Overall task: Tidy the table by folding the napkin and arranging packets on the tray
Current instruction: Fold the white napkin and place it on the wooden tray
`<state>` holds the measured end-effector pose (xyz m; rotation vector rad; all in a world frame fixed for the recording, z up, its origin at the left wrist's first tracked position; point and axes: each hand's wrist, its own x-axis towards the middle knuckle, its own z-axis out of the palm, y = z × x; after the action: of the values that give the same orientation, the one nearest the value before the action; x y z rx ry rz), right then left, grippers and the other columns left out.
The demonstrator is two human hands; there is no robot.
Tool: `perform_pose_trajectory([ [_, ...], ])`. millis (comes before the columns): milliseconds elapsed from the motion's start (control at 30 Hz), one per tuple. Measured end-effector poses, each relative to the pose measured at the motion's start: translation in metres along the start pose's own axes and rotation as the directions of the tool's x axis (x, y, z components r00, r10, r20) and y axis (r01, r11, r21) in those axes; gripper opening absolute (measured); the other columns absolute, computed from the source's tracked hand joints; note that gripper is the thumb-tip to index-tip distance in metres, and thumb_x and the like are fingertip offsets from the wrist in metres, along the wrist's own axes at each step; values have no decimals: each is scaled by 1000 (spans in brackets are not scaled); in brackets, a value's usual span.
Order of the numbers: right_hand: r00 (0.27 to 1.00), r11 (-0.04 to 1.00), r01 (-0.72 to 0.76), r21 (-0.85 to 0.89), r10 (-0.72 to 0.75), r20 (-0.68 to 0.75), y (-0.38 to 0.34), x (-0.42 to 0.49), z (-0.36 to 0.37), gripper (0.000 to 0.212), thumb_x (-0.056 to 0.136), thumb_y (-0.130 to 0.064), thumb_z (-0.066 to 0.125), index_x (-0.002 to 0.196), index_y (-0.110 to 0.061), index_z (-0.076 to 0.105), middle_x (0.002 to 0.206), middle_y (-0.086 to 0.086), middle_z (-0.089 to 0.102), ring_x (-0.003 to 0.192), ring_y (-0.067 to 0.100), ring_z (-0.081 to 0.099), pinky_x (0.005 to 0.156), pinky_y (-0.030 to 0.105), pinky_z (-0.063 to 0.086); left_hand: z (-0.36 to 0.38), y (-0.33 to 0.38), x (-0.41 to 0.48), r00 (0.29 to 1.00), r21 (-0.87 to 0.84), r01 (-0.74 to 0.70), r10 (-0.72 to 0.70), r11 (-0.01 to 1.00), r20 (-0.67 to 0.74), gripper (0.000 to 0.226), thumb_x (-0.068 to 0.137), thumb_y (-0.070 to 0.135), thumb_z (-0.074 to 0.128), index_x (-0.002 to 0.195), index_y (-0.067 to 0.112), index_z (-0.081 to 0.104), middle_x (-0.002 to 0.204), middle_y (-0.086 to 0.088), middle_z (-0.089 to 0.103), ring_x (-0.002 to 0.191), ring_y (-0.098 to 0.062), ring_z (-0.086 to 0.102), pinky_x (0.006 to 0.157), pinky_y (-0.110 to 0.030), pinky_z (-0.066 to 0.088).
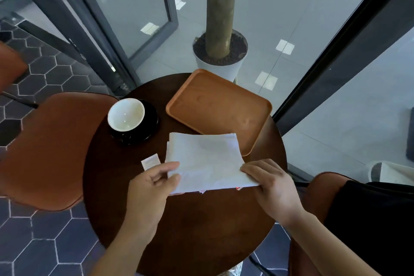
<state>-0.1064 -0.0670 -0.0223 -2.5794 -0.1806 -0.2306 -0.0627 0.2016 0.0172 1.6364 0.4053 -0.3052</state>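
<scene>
At the near-left corner of the napkin (206, 159), the thumb and forefinger of our left hand (154, 184) pinch the paper. The fingers of our right hand (271, 184) curl over the near-right corner and hold it. Between our hands the near edge lifts a little off the table (190, 219), while the far edge lies flat, just reaching the near rim of the tray (219, 107).

We judge the napkin light, limp and easy to tear or crease crookedly. It wants a gentle grip at both corners, carried over together so the edges meet.

Red-and-white slivers (202, 191) peek from under the near edge; we take them for packets, though too little shows to be sure. One pale packet (150, 161) lies on the table just left of the napkin. It looks thin and flat, likely best nipped at an edge.

Further out, the wooden tray holds nothing, and a white cup (126, 114) sits on a black saucer (147, 127).
</scene>
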Motion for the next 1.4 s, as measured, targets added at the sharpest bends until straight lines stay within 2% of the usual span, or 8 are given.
perform_pose_trajectory([
  [367,929,970,-238,43,215,302,-41,-31,27,37,81,2,69,110,-21,73,100,-5,74,95,17,68,75,32,55,-68,-60,-4,887,-249,416,-329,875,324,50,82,-21,39,116,2,68,108,-20,74,99,-32,73,77,-38,61],
  [467,890,935,-352,52,316,329,-39,-25,29,40,84,3,61,114,-22,67,105,-6,73,94,13,67,76,30,53,-78,-64,0,904,172,169,-222,971,364,54,79,-16,64,115,23,69,101,-6,77,97,-20,73,75,-25,58],
  [567,862,919,-392,48,349,368,-33,-20,32,32,87,0,58,106,-25,62,94,-13,69,75,3,60,63,12,42,-78,-63,4,921,499,-174,-38,849,387,44,82,-2,73,108,33,72,99,6,73,92,-10,71,76,-21,58],
  [767,836,892,-439,105,364,410,-17,-15,36,15,92,-13,65,91,-28,64,75,-13,66,69,7,60,56,17,44,-72,-58,20,847,516,-517,322,683,422,16,86,2,72,90,18,73,129,23,53,131,2,42,97,-10,37],
  [933,834,870,-471,144,387,393,-11,-17,34,11,93,-18,66,91,-28,66,77,-11,68,75,10,64,60,20,48,-69,-55,33,678,430,-719,415,547,607,22,98,29,54,104,14,68,136,27,54,147,-3,27,115,-35,27],
  [1067,821,842,-511,171,420,387,-11,-16,28,13,91,-17,68,86,-29,66,78,-18,67,74,5,63,60,16,47,-69,-55,50,676,475,-668,200,572,709,32,91,51,57,119,34,56,148,20,45,147,-3,24,117,-35,23],
  [1200,801,793,-561,235,450,396,-12,-15,26,17,92,-18,69,85,-33,67,80,-22,68,78,0,64,68,13,47,-68,-65,59,661,562,-726,174,397,730,9,91,28,67,100,28,68,96,15,69,100,-5,60,107,-32,41],
  [1400,812,773,-570,280,475,340,-10,-15,35,18,93,-23,65,77,-23,56,65,-17,56,60,2,48,56,19,36,-68,-84,50,820,640,-519,119,566,560,20,91,40,64,106,29,72,97,23,67,93,4,62,71,-12,44],
])
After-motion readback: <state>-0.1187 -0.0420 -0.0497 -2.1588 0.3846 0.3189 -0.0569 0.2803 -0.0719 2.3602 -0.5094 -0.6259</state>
